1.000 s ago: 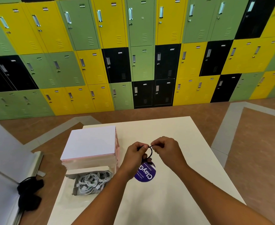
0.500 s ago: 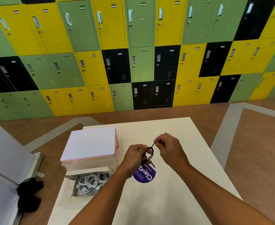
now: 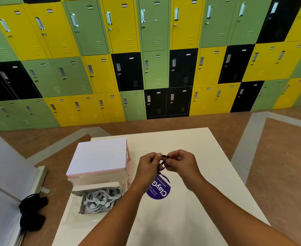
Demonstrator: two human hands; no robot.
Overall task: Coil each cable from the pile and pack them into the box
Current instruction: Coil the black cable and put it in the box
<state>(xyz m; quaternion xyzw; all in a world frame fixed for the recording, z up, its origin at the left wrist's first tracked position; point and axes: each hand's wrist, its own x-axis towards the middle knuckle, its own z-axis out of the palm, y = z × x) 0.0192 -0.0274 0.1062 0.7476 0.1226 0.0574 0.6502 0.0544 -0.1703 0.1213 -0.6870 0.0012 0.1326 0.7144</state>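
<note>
**Both hands pinched a small black cable to the right of the box**

The open box (image 3: 94, 186) sat near the left edge of the pale table (image 3: 190, 213), and coiled white cables (image 3: 101, 198) lay inside it in a loose heap. Right of the box and a little farther from the person, the left hand (image 3: 148, 165) and the right hand (image 3: 180, 161) met above the table. Their fingertips were curled in and gripped a black cable (image 3: 164, 159) between them. Only a short dark piece of that cable showed between the two hands. The rest was hidden by the fingers, so its shape could not be made out.

Right of the box, below the hands, a purple round sticker (image 3: 161, 191) with white lettering lay flat on the table, partly covered by the left wrist. Just behind the box stood a stack of flat cartons (image 3: 100, 157), white on top with pink edges, touching the box's far side. Left of the box, off the table, a black bundle (image 3: 32, 212) lay on the brown floor (image 3: 279, 166) against a white panel (image 3: 2, 174). Far behind the box, green, yellow and black lockers (image 3: 146, 50) filled the wall.
</note>
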